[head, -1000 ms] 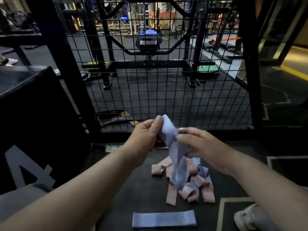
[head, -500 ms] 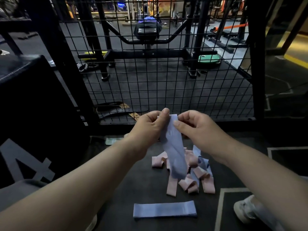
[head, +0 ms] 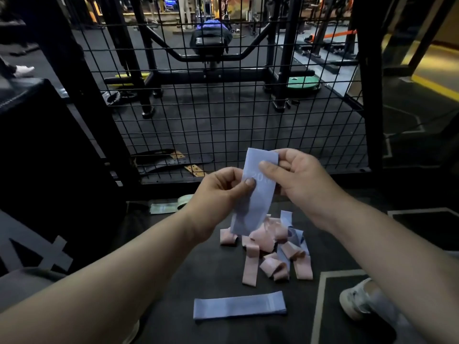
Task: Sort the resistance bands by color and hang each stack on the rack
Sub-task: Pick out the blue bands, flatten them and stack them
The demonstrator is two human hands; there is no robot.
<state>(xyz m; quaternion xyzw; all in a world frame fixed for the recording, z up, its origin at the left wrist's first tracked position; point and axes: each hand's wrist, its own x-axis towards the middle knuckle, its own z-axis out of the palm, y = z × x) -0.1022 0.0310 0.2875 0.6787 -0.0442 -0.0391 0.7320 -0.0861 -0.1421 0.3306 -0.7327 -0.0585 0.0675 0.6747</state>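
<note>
Beneath the wire mesh panel [head: 223, 120] and on both sides of it runs a dark rubber floor [head: 193, 264], dimly lit, with pale painted lines on the near side to the right. Left of the mesh stands a big black box [head: 49, 165] bearing a grey numeral 4. Beyond the mesh sits a black weight machine [head: 211, 60], and a green weight plate [head: 301, 83] lies flat beside its right foot. On the near side, in front of the mesh, a loose pile of pink and blue bands [head: 268, 247] lies tangled on the floor. Nearer still, a blue band [head: 239, 305] lies flat and straight. A pale green band [head: 169, 207] rests at the foot of the mesh, to the left.

Above the pile, in front of the mesh's lower edge, a second blue band, the held band [head: 255, 202], hangs upright and smooth, with a faint "20" printed near its top. The left hand [head: 218, 194] pinches its left edge between thumb and fingers. The right hand [head: 298, 180] grips its upper right part, thumb pressed on the front and fingers curled behind.
</note>
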